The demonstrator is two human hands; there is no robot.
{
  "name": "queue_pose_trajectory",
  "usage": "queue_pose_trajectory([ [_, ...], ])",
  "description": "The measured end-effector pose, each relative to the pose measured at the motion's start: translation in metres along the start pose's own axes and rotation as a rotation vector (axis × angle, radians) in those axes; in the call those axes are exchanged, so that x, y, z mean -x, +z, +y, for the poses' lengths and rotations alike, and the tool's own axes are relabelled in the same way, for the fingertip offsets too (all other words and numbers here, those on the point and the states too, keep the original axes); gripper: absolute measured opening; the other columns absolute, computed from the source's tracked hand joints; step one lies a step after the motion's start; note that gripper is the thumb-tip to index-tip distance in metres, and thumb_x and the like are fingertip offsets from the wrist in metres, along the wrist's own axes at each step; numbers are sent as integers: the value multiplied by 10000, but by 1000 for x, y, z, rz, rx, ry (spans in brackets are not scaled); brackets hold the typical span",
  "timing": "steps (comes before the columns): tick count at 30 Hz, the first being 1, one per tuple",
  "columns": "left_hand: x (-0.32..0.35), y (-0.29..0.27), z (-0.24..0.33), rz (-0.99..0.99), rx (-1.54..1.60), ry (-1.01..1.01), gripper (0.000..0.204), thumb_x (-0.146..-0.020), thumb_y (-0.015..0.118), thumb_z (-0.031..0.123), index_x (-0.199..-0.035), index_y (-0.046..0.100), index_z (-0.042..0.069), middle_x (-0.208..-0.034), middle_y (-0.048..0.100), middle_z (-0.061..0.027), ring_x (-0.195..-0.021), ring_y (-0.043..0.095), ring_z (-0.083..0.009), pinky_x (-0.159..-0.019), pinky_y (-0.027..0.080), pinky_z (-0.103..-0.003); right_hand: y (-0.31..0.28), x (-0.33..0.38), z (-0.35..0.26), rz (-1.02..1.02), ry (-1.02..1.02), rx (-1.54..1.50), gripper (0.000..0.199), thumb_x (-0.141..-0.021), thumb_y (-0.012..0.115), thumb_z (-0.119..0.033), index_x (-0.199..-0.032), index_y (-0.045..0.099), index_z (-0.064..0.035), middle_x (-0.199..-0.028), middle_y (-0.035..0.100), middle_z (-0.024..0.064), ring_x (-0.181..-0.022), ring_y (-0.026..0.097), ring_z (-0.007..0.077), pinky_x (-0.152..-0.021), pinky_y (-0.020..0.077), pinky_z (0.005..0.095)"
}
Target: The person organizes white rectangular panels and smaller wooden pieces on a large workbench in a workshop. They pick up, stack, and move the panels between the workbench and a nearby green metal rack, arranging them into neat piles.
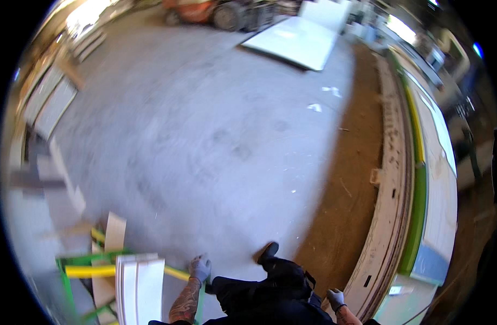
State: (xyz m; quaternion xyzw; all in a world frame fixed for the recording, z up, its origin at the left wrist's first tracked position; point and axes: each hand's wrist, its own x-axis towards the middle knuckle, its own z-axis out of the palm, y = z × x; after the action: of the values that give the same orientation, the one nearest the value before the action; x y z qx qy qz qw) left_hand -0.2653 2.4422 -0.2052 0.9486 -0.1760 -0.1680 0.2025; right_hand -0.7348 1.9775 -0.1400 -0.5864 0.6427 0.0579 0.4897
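My left hand, in a grey glove, is closed at the corner of a green and yellow metal cart frame, and motion blur softens its fingers. White panels stand upright in the cart, just left of my tattooed forearm. My right hand, gloved too, hangs low beside my right leg. Nothing shows in it, and its fingers look loosely apart. Close to it on the right runs a long stack of boards. One dark shoe is stepping forward on the floor.
Grey concrete floor stretches ahead, with a brown strip along the board stack. White scraps lie on it. A large white panel lies farther off, near an orange forklift. More panels lean at the left.
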Motion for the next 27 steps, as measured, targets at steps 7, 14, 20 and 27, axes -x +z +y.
queue_pose_trajectory([
  [7,-224,10,256,-341,-184,150,309,-861,610,367,-1002,705,109,-984,707,-179,-908,674,-400,-783,543,-507,-82,-99,-104,120,159,-357,255,-893,694,-208,-997,736,21,-807,697,48,-691,620,153,-634,493,299],
  [14,-423,174,371,-557,-235,172,448,-869,632,441,-1120,704,78,-1045,710,-225,-972,694,-380,-856,542,-493,-217,-356,-285,238,-21,-300,236,-905,695,-210,-973,742,11,-805,692,43,-706,603,122,-630,477,287],
  [20,-713,173,665,-695,-462,596,420,-896,568,455,-1037,733,95,-993,715,-220,-971,688,-398,-866,537,-498,-343,-524,-424,389,100,-658,261,-890,702,-229,-1018,739,-4,-819,708,55,-724,635,142,-666,507,318],
  [27,-1010,210,1152,-548,-439,646,539,-918,516,557,-1071,735,89,-1003,720,-214,-980,683,-407,-881,532,-506,-374,-703,-478,183,47,-82,242,-890,689,-270,-877,741,-34,-757,690,62,-680,620,135,-612,477,325],
])
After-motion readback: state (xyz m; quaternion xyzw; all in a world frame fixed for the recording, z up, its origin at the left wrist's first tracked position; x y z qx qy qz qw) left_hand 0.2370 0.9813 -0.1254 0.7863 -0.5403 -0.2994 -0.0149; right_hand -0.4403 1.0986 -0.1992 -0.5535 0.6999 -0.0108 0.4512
